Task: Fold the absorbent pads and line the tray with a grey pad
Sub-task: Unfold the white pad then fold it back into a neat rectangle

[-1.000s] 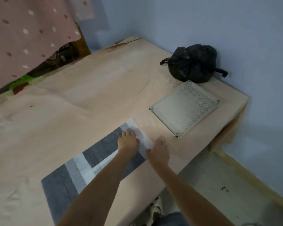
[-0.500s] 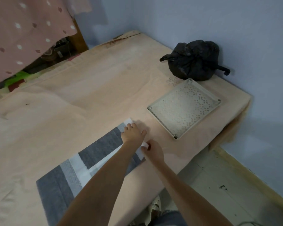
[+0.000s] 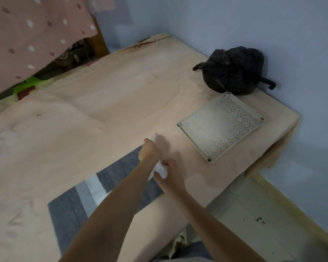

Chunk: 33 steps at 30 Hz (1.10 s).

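Both curled tight — left hand (image 3: 150,151) and right hand (image 3: 171,173) gripping the pad's (image 3: 121,167) white end.

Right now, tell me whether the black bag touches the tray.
Cannot tell. In the head view the black bag sits just behind the tray's far corner, and no gap or contact shows plainly.

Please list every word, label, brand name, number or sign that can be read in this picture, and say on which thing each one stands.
None. No readable text shows on the tray, the grey pad, the black bag, the bedsheet, the dotted curtain or the wall. The curtain and tray carry only patterns, no letters.
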{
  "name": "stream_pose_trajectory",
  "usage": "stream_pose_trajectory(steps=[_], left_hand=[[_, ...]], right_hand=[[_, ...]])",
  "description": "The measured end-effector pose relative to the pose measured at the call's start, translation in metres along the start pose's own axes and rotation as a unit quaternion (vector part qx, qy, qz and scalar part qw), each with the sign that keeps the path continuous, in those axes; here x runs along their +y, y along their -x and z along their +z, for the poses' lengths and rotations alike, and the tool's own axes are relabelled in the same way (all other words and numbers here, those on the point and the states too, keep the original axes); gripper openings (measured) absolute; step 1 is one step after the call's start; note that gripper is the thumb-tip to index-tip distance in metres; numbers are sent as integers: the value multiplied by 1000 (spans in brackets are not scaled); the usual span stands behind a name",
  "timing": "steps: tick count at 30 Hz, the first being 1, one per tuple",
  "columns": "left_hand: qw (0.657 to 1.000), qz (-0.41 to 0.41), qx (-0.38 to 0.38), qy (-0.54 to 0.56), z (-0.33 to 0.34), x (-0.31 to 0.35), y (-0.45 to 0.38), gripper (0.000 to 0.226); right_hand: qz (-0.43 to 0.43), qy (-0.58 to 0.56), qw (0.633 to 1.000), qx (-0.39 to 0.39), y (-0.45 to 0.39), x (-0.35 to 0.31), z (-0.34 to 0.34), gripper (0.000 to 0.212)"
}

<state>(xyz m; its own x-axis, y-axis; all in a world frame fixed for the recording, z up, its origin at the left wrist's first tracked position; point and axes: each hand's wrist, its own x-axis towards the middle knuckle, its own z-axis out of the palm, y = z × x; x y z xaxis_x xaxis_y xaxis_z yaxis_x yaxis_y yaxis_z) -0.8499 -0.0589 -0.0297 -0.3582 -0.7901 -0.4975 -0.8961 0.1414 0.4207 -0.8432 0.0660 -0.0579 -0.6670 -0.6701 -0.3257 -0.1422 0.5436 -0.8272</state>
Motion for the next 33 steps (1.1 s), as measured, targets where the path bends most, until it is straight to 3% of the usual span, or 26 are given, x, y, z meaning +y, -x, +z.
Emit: stream_pose_trajectory(steps=[2, 6, 11, 15, 20, 23, 27, 33], left_hand=[[999, 18, 6, 47, -9, -12, 1, 36], [992, 37, 17, 120, -27, -47, 8, 24], [986, 33, 30, 159, -49, -97, 18, 9], [982, 5, 56, 178, -58, -138, 28, 30], [975, -62, 57, 203, -61, -179, 39, 28], [969, -89, 52, 225, -61, -201, 44, 10], [959, -116, 48, 254, -58, -220, 50, 32], [950, -106, 83, 280, -49, -236, 56, 19]], right_hand=[[-28, 15, 999, -6, 2, -1, 4, 47], [-77, 34, 996, -41, 10, -3, 18, 56], [-243, 76, 967, 14, 28, -12, 44, 35], [-293, 100, 950, -38, 43, -15, 59, 45], [-399, 199, 893, -62, 59, -14, 80, 54], [-421, 236, 872, -86, 66, -12, 89, 61], [-417, 289, 852, -131, 68, -5, 99, 65], [-372, 369, 831, -185, 64, 4, 110, 63]])
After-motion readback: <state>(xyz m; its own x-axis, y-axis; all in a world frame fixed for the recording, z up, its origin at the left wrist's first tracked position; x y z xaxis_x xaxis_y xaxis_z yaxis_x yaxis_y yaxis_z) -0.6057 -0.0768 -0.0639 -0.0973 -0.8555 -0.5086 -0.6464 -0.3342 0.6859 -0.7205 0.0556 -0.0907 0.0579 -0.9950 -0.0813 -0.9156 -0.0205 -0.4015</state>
